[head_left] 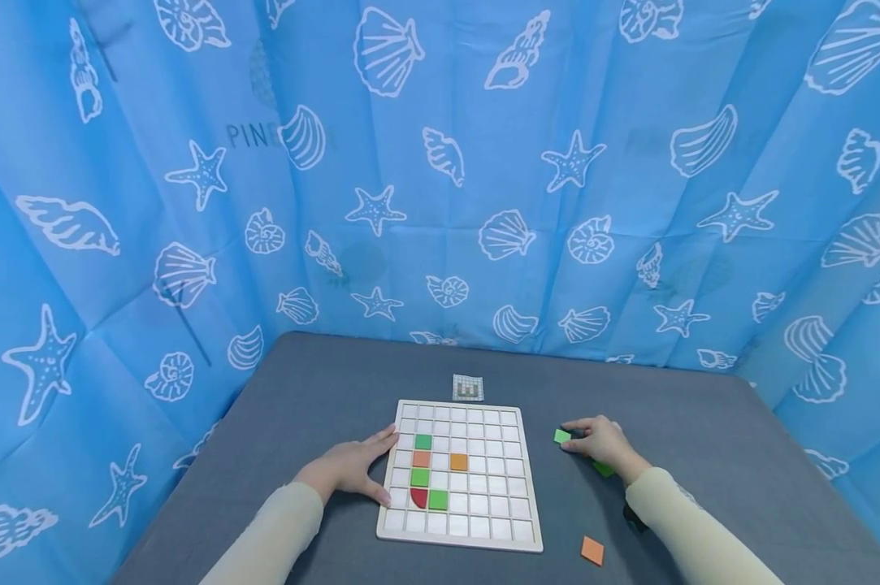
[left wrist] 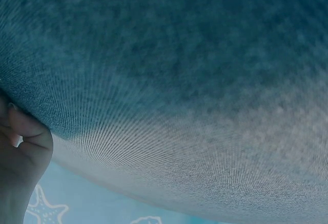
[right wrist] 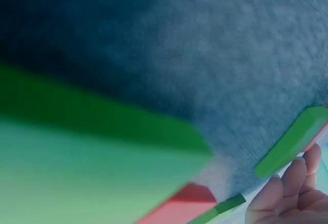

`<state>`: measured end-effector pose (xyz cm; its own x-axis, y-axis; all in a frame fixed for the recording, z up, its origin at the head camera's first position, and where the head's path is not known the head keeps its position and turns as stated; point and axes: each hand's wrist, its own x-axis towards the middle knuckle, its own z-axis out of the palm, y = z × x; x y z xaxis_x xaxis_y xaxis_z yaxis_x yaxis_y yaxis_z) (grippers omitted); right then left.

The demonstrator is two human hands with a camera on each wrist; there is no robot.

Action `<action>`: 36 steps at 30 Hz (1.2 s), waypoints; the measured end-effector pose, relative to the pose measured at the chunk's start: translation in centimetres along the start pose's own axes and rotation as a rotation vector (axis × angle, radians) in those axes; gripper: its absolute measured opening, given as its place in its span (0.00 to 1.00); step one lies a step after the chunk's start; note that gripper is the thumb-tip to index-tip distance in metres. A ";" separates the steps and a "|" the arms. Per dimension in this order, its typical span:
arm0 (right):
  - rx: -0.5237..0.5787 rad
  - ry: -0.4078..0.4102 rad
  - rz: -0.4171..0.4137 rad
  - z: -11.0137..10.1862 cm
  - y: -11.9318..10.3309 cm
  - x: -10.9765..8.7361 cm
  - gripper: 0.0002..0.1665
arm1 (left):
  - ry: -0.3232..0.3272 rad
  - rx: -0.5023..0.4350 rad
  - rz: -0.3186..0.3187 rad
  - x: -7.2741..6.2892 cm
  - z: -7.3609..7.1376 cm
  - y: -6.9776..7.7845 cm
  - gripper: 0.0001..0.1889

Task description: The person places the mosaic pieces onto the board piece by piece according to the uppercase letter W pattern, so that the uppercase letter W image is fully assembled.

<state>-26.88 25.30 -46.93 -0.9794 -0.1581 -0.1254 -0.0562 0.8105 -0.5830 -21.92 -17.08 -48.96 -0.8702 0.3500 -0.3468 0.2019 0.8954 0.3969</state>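
Observation:
My right hand pinches a light green square tile between thumb and fingertips, to the right of the white grid board. Another green tile lies partly hidden under that hand. My left hand rests against the board's left edge with thumb and fingers spread. On the board sit several green squares, a salmon square, an orange square and a red quarter-circle. In the right wrist view, fingers are beside a green piece; whether they touch it is unclear.
A small patterned card lies behind the board on the grey table. An orange tile is near the front, right of the board. Something dark shows partly under my right forearm. A blue shell-patterned curtain hangs around the table.

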 end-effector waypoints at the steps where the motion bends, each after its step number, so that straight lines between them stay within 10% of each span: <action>1: 0.004 -0.001 0.006 0.0 0.0 0.0 0.24 | 0.000 0.000 0.000 0.0 0.0 0.0 0.58; 25: 0.185 0.056 0.017 0.8 -0.8 -0.1 0.03 | 0.009 0.006 0.009 -0.1 0.0 0.2 0.58; 36: 0.514 0.032 0.174 -0.4 -2.9 -1.2 0.14 | 0.010 0.016 -0.002 -0.7 -0.4 0.8 0.57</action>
<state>-25.66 23.38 -44.82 -0.9716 -0.0221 -0.2356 0.2019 0.4416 -0.8742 -21.32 -16.75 -48.07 -0.8748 0.3458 -0.3394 0.2075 0.9003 0.3826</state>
